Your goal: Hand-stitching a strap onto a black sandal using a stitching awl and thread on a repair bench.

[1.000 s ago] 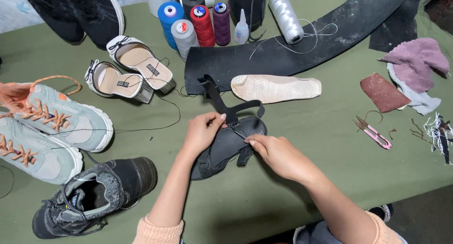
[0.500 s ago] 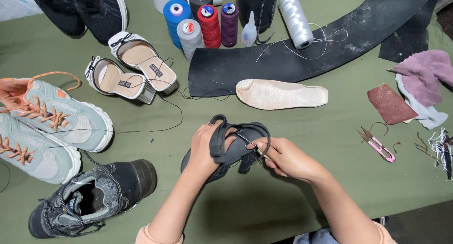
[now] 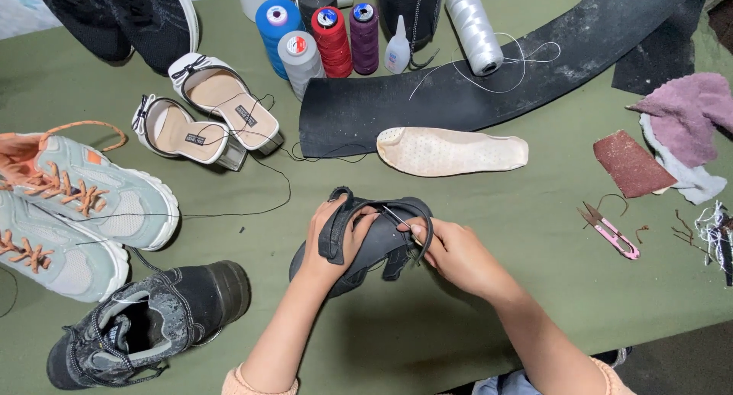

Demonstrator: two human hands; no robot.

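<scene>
Since the earlier frames the sandal has turned: its straps now arch up between the hands, and both hands sit closer together on it.

Left hand: fingers curled around a flat dark strap, thumb over it, clamping the sandal's left side. Right hand: thumb and forefinger pinched on a thin needle, which slants toward 10 o'clock into the strap area. Whether thread trails from it, cannot tell.

Sandal: dark grey to black, matte, rubbery sole, flat webbing straps, one thin rounded loop curving over the right hand's fingertips. It lies on the green table at centre. Long axis runs roughly 8 o'clock to 2 o'clock; which end is the toe, cannot tell.

Outward from the hands:
- 1 o'clock: insole, cream, perforated, flat, long axis near horizontal.
- 12 to 2 o'clock: rubber sheet, black, dusty, a long curved strip.
- 12 o'clock: thread spools, blue, grey, red, purple, black, standing upright; one white cone beside them with a loose strand across the rubber.
- 10 o'clock: two heeled sandals, white with beige footbeds.
- 9 o'clock: pair of sneakers, pale mint with orange laces.
- 8 o'clock: black boot, scuffed, laces loose.
- 3 o'clock: pink snips; above them brown sandpaper and purple cloth.
</scene>
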